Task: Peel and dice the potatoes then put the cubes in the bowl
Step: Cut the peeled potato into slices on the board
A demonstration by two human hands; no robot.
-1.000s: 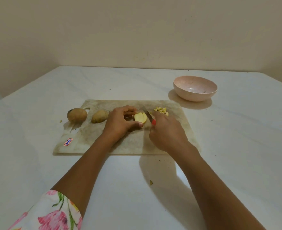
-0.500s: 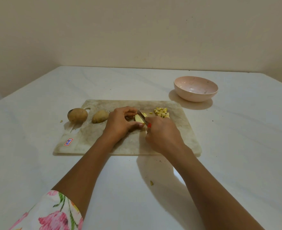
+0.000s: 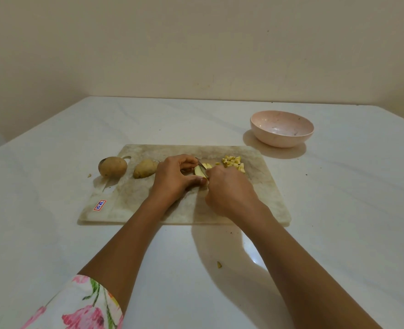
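Note:
On the pale cutting board (image 3: 129,205), my left hand (image 3: 174,178) holds a peeled yellow potato piece (image 3: 199,170) between curled fingers and thumb. My right hand (image 3: 229,191) grips a knife (image 3: 201,163); its blade lies across the piece and its handle is hidden in my fist. A small heap of potato cubes (image 3: 233,163) lies just right of the piece. Two unpeeled brown potatoes sit at the board's left: one (image 3: 112,166) on the corner, one (image 3: 145,172) beside my left hand. The pink bowl (image 3: 281,128) stands beyond the board's far right corner, with no cubes in it.
The board lies on a white marble-look table (image 3: 53,233) set into a corner of beige walls. A small potato scrap (image 3: 219,264) lies on the table between my forearms. An orange-edged sticker (image 3: 100,205) marks the board's near left part.
My right hand moved left toward my left hand, bringing the knife from beside the potato piece onto it. The piece now looks split into slices. My left hand stayed in place.

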